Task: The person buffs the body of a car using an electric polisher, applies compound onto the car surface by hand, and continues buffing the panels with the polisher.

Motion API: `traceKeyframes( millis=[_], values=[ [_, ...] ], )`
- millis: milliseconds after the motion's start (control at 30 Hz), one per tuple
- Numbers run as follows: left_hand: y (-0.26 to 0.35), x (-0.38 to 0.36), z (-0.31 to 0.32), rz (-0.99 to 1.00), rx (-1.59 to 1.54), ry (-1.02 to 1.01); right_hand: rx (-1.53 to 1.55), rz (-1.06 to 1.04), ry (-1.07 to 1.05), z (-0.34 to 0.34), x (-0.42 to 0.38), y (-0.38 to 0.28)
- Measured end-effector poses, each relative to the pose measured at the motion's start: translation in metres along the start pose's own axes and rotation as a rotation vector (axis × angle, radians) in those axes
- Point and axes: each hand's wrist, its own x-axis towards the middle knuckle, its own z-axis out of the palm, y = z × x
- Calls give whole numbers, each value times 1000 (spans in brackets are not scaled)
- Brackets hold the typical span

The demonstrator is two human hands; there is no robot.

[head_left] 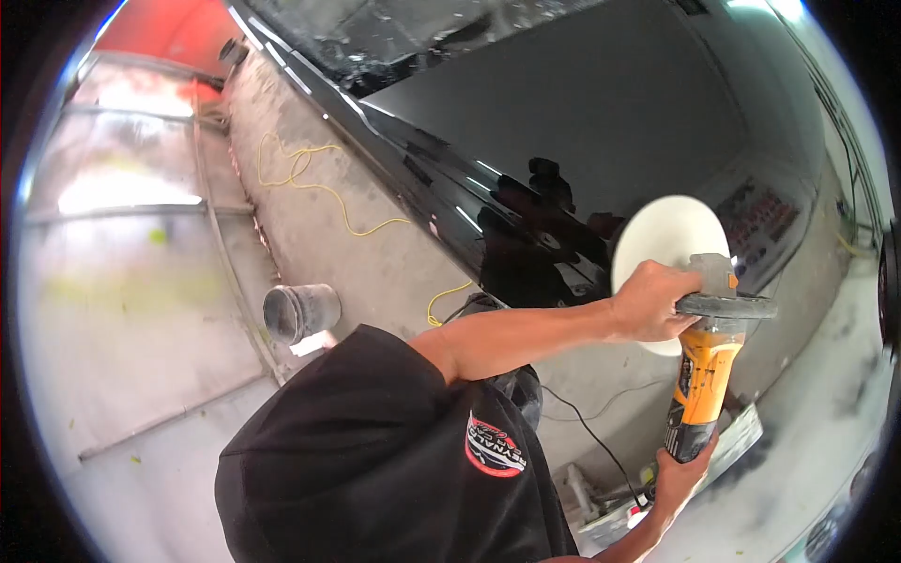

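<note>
A yellow and black polisher with a large round white pad is in both my hands. My left hand is closed around the dark loop handle near the pad. Lower down, my right hand wraps the black rear end of the tool. In this view the pad overlaps the edge of a glossy black car panel, which shows dark reflections. The side of the pad turned away from me is hidden.
A grey bucket lies on the concrete floor beside a pale sheeted wall. A yellow cord loops across the floor near the car. A black cord runs toward a pale shelf holding small items at lower right.
</note>
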Motion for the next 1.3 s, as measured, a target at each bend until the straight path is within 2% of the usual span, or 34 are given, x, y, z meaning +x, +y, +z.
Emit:
traceKeyframes(
  millis=[100,200,233,333,500,633,767,900,967,1000,1033,1133,1300],
  values=[
    [-2,-8,-71,60,26,164,1,-74,-44,22,-3,-67],
    [-16,-14,-140,79,70,302,0,-278,-58,62,14,-96],
    [-25,-16,-159,102,74,367,-10,-235,-97,71,10,-129],
    [-23,-32,-224,60,187,479,-74,-423,-152,102,6,-177],
    [-26,-68,-299,34,280,632,-36,-585,-256,154,-6,-230],
    [-18,-110,-306,19,314,718,-74,-710,-309,164,-15,-217],
    [-17,-168,-264,11,335,715,-130,-602,-401,150,-47,-174],
    [-18,-215,-234,11,260,724,-179,-710,-347,147,-67,-128],
    [-19,-232,-235,-17,240,739,-187,-660,-374,149,-79,-129],
    [-22,-241,-238,-37,230,760,-190,-633,-384,150,-84,-130],
    [-26,-250,-243,-58,221,781,-207,-736,-348,157,-82,-123],
    [-34,-277,-271,-126,193,837,-313,-605,-424,169,-113,-164],
    [-71,-312,-342,-126,184,939,-383,-682,-405,227,-148,-209]
  ],
)
